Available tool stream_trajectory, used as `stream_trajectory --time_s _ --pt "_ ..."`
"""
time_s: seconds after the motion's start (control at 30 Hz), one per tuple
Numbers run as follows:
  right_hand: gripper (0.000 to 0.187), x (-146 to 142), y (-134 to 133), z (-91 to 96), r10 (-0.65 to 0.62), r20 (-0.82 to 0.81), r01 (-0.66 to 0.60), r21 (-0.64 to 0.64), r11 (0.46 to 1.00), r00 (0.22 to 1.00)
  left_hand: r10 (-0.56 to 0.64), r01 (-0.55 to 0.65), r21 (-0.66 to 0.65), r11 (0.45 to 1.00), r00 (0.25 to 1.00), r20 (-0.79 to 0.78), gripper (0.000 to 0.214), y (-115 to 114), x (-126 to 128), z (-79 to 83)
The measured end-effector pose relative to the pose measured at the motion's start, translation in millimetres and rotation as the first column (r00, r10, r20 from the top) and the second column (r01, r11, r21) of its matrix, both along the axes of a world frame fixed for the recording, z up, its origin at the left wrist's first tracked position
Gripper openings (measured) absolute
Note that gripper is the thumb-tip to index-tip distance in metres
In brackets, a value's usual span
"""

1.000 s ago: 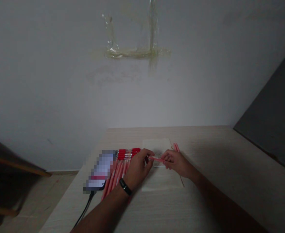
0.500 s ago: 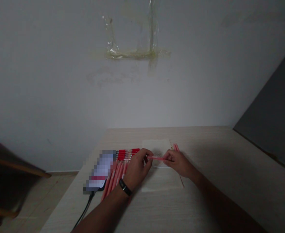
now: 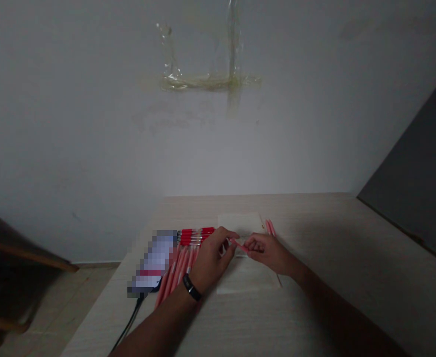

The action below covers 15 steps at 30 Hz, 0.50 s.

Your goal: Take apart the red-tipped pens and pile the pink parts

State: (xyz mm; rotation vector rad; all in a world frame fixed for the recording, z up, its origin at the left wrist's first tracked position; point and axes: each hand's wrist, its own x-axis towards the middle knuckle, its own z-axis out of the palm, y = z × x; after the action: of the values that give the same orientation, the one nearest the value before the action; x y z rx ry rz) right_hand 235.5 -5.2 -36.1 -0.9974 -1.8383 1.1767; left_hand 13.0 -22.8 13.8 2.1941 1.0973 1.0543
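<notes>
Both my hands meet over a white sheet of paper (image 3: 245, 280) on a pale wooden table (image 3: 314, 307). My left hand (image 3: 211, 258) and my right hand (image 3: 267, 252) each pinch one end of a thin pink pen (image 3: 239, 244), which slopes down towards the right hand. Under and beside my left hand lies a row of several red-capped pens (image 3: 188, 248). A few loose pink pen parts (image 3: 270, 227) rest by the paper's far right corner.
A phone (image 3: 153, 260) with a black cable (image 3: 129, 322) lies at the table's left edge. A white wall with old tape marks (image 3: 206, 79) stands behind. A dark wooden chair (image 3: 13, 277) is at the left, a dark panel (image 3: 418, 178) at the right.
The pink pen between my hands has tilted from level to sloping, and my right hand has drawn slightly closer to the left hand.
</notes>
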Motion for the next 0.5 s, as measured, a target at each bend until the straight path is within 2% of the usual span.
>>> stream_trajectory --time_s 0.37,0.5 --pt "0.02 -2.2 -1.1 2.7 0.053 -0.088 -0.062 -0.108 0.992 0.995 -0.048 0.042 0.086 0.995 0.997 0.062 0.027 -1.9 0.3 1.6" --pt "0.019 -4.0 -2.4 4.9 0.054 -0.098 -0.066 -0.122 0.99 0.994 -0.014 0.009 0.074 0.997 0.998 0.06 0.027 -3.2 1.6 -0.1"
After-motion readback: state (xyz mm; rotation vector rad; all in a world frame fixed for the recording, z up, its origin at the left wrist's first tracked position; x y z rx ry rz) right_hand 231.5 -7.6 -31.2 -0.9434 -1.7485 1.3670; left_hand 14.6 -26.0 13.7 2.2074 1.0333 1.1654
